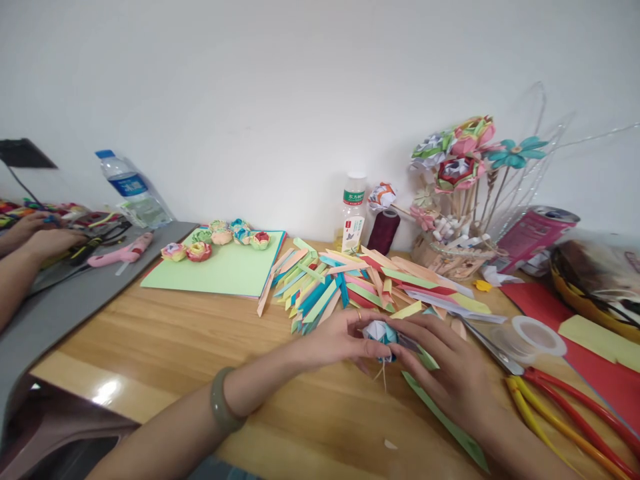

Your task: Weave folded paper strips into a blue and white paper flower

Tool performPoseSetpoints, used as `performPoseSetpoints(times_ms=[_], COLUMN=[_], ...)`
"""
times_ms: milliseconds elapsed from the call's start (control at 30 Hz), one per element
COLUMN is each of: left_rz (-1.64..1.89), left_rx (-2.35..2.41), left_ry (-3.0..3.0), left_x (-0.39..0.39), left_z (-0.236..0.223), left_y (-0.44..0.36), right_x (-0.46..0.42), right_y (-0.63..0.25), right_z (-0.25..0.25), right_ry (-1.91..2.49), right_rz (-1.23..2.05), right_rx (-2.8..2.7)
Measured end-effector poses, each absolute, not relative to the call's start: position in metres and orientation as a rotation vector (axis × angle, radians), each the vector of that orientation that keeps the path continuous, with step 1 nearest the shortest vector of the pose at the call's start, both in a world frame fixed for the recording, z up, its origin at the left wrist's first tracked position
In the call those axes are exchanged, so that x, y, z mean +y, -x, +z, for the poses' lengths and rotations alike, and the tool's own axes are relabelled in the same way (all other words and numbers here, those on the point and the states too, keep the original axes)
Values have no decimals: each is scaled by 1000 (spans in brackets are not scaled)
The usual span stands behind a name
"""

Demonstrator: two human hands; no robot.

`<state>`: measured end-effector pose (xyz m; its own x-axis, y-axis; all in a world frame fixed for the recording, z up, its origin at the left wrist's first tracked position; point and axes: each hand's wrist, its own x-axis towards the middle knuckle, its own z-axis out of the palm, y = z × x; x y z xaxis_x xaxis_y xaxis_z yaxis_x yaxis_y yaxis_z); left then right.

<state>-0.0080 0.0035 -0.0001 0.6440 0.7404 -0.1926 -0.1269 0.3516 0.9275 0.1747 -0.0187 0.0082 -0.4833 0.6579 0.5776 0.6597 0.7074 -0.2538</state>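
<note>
A small folded paper flower [379, 331] in white and blue sits between my two hands, above the wooden table. My left hand [345, 337], with a ring and a green bangle on the wrist, pinches it from the left. From the other side, the fingers of my right hand [445, 363] close around it and cover part of it. Thin pale ends hang below the flower. Just behind my hands lies a loose pile of folded paper strips [320, 293] in many colours. A long green paper strip [450, 427] passes beneath my right hand.
Red and yellow scissors [530, 377] and a tape roll [535, 337] lie at the right. Finished paper flowers [199, 251] rest on green paper [215, 277]. A bottle [353, 213], thread spool [384, 232] and flower basket [445, 257] stand behind. Another person's hands [50, 240] work at far left.
</note>
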Motion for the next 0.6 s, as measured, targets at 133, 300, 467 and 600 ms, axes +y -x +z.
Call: performPoseSetpoints(times_ms=[133,300,467,600], left_rz=[648,663,660,680], left_rx=[679,657,639,626], left_ry=[-1077,-1067,-1115,-1130], left_x=[3,1,3,4], left_z=[0,0,-2,-5], left_y=[9,9,9,8], right_x=[-17,-16,-17,-18], right_y=[-179,-181,-179,-178], right_z=[1,-1,4,6], right_ry=[973,968,972,930], right_rz=[-156,-212,-230,-302], right_rx=[-2258,-2255,-2291,-2302])
